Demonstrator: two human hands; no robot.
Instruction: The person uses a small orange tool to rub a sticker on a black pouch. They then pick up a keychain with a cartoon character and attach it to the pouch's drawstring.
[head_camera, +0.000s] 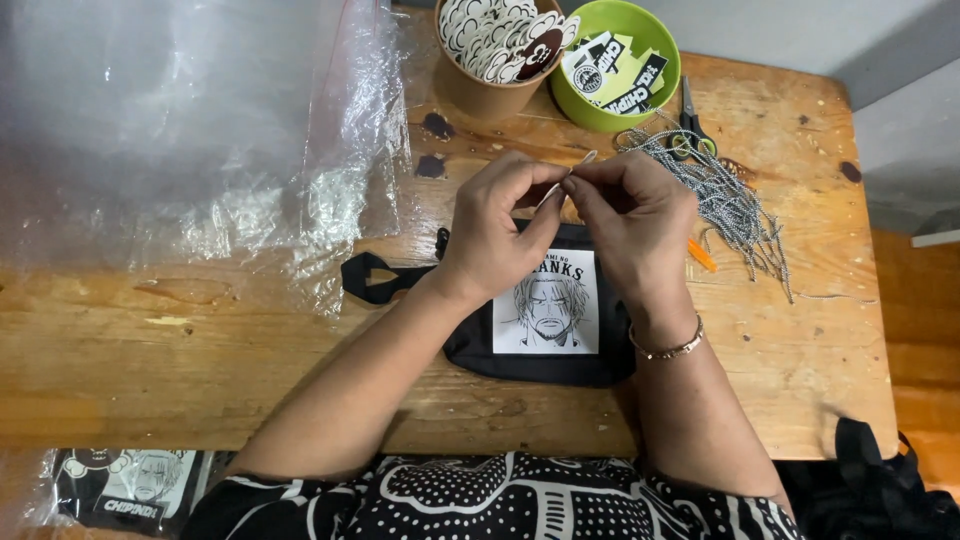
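Left hand: the left hand (497, 225) sits at the centre of the frame, thumb and forefinger pinched together on one end of a small pale sliver (570, 175), too thin to say whether it is paper, tape or a tag.
Right hand: the right hand (640, 225), with a bracelet (668, 349) at the wrist, meets it fingertip to fingertip and pinches the other end of the same sliver.
Pouch: a black pouch (545, 310) with a white printed panel lies flat on the table (200, 350) just under both hands, its strap loop (375, 277) sticking out to the left.
Done, by the look of it: the pouch is laid out face up and the small piece is picked up and held over its top edge.
Left, as I judge it: the piece is not yet on the pouch, and I see no bag around the pouch.
Upper left: a heap of clear plastic bags (190, 130).
Top centre: a brown cup (495, 55) of round stickers beside a green bowl (660, 90) of printed labels.
Upper right: scissors (692, 130) and a tangle of bead chains (725, 200).
Lower left: 1 bagged pouch (130, 485) lies at the table's near edge.
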